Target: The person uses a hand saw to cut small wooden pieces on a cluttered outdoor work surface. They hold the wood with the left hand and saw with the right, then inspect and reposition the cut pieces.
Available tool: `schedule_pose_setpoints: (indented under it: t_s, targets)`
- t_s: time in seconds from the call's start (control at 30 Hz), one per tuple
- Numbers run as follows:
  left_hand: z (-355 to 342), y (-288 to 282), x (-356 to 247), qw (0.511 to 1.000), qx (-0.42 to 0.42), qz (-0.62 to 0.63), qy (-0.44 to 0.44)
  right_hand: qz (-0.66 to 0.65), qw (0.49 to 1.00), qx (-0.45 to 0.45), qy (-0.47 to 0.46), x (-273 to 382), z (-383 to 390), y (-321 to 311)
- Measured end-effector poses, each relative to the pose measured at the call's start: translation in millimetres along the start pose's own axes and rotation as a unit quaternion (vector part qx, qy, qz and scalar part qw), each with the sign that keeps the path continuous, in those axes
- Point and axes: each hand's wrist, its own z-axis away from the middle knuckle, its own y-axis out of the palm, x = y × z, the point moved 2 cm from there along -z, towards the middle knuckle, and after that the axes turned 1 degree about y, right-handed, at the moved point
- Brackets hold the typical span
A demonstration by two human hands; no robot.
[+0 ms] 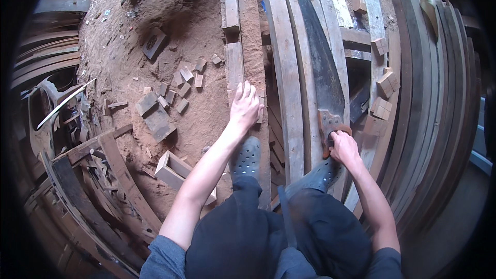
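My left hand [245, 104] is closed over the lower end of a narrow wooden piece [234, 62], which lies on a wider sawdust-covered plank [251, 39]. A small piece of wood shows just right of my fingers. On my right, my right hand [341, 146] grips the brown handle of a handsaw [321, 46]; its long dark blade points away from me over long pale beams [281, 31]. My perforated clogs show below my hands, the left one [245, 157] beside the plank and the right one [325, 174] under the saw handle.
Small offcuts [184, 89] are scattered on the sawdust-covered ground at left, near an open wooden box [173, 170]. Stacked boards [429, 98] line the right side, with short blocks [387, 82] beside them. A jumble of planks [121, 175] fills the lower left.
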Motion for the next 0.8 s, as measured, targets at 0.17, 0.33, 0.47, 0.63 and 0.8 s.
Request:
schedule_pose_setpoints:
  t_s: [0.17,0.33,0.47,0.63,0.8]
  targets:
    - [-12,22,-24,0.989,0.064,-0.129,0.029,0.004,1.000,0.000,0.008,3,1,0]
    - [-17,37,-21,0.984,0.099,-0.148,0.009,-0.008,1.000,0.005,0.009,6,5,-4]
    - [-18,23,-20,0.998,0.024,-0.051,-0.015,-0.011,1.000,-0.004,0.011,7,7,-4]
    - [-15,-28,-13,0.981,-0.033,0.161,-0.106,-0.021,1.000,-0.020,0.010,4,11,-1]
    - [4,-65,9,0.957,-0.061,0.255,-0.121,-0.025,1.000,-0.004,0.016,3,16,2]
